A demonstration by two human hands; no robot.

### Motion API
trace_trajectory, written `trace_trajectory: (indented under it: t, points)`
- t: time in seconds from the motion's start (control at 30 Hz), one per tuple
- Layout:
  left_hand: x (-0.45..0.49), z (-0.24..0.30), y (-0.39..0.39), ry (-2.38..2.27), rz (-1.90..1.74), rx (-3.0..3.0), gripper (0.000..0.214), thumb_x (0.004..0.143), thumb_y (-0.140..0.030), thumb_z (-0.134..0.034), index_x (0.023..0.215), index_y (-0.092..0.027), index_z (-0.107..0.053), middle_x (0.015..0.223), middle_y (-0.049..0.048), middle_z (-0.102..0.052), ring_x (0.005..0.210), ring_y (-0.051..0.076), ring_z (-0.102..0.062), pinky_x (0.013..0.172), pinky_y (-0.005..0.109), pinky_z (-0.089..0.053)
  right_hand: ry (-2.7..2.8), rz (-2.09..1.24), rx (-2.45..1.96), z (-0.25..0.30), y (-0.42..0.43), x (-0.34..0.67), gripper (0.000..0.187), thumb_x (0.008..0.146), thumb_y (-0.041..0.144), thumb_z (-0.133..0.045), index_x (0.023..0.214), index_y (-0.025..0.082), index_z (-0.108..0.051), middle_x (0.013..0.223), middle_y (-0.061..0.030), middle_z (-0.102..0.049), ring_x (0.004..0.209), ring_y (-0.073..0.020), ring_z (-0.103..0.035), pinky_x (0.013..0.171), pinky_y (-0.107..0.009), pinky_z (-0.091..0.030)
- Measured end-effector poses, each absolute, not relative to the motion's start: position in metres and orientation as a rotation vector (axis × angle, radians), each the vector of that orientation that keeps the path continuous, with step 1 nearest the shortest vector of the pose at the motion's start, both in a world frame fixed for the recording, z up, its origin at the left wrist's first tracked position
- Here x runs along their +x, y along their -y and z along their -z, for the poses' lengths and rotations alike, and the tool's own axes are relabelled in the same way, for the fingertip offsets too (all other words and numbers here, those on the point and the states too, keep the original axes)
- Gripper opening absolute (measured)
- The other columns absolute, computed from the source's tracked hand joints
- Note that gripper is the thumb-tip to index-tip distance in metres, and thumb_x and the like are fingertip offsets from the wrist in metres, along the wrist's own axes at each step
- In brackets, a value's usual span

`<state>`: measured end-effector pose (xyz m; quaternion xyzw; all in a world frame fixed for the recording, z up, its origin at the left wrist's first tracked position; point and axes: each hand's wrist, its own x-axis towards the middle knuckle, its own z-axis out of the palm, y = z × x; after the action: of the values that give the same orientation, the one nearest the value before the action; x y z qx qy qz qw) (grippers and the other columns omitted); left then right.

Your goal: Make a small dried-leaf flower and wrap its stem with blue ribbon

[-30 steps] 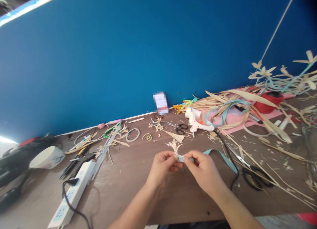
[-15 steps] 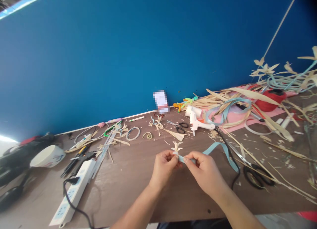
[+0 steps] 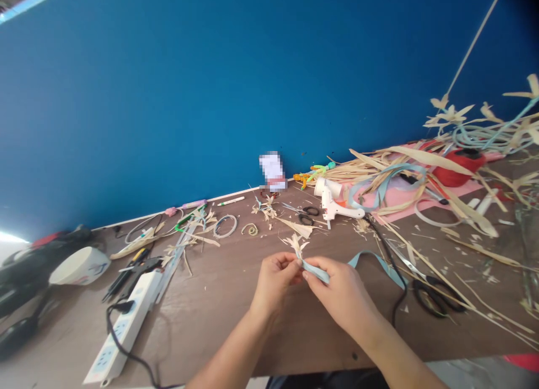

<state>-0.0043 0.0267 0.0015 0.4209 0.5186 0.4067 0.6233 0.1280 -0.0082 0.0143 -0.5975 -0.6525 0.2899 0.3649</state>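
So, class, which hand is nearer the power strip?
The left hand. It is to the right of the power strip; the right hand is farther right, beyond the left.

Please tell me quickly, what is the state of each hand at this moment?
Left hand: closed, pinching the pale flower near its base.
Right hand: closed, holding the light blue ribbon.

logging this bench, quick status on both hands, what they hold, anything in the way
Left hand pinching pale flower at its base. Right hand gripping blue strip. Black cord and larger scissors off to the right, possible snag.
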Motion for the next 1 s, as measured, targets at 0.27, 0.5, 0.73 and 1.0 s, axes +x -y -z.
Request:
trace_trajectory:
  t: [0.27, 0.5, 0.73, 1.0]
  points:
    - [0.000, -0.003, -0.024, -1.129, -0.989, 0.761, 0.020, 0.056, -0.027, -0.072, 0.063, -0.011, -0.062, 0.056, 0.0005, -0.060, 0.050, 0.011, -0.055, 0.053, 0.024, -0.046, 1.711, -0.385, -1.532, 0.006, 0.009, 0.113, 0.011, 0.078, 0.017, -0.050, 0.083, 0.020, -0.059, 0.076, -0.0029, -0.066, 0.070, -0.0182, -0.060, 0.063, -0.026, -0.039]
    - [-0.002, -0.003, -0.020, -1.071, -1.009, 0.574, 0.018, 0.053, -0.023, -0.073, 0.061, -0.012, -0.061, 0.057, 0.0014, -0.062, 0.054, 0.012, -0.057, 0.053, 0.024, -0.046, 1.773, -0.275, -1.483, 0.009, 0.008, 0.108, 0.016, 0.075, 0.008, -0.049, 0.079, 0.021, -0.056, 0.075, -0.0014, -0.059, 0.074, -0.0173, -0.054, 0.065, -0.025, -0.036]
    - [-0.002, -0.004, -0.015, -1.053, -1.019, 0.601, 0.014, 0.058, -0.022, -0.071, 0.062, -0.012, -0.062, 0.056, 0.0002, -0.059, 0.052, 0.009, -0.053, 0.053, 0.022, -0.046, 1.622, -0.355, -1.457, 0.011, 0.006, 0.106, 0.012, 0.072, 0.009, -0.048, 0.071, 0.019, -0.055, 0.069, -0.0007, -0.059, 0.067, -0.0155, -0.053, 0.062, -0.024, -0.035]
    - [-0.005, -0.006, -0.011, -0.999, -1.011, 0.678, 0.018, 0.062, -0.025, -0.071, 0.072, -0.010, -0.066, 0.070, 0.0053, -0.062, 0.067, 0.014, -0.057, 0.053, 0.021, -0.047, 1.165, -1.070, -1.349, 0.005, 0.003, 0.110, 0.014, 0.072, 0.024, -0.054, 0.060, 0.017, -0.053, 0.050, 0.0054, -0.045, 0.048, -0.0095, -0.040, 0.045, -0.020, -0.030]
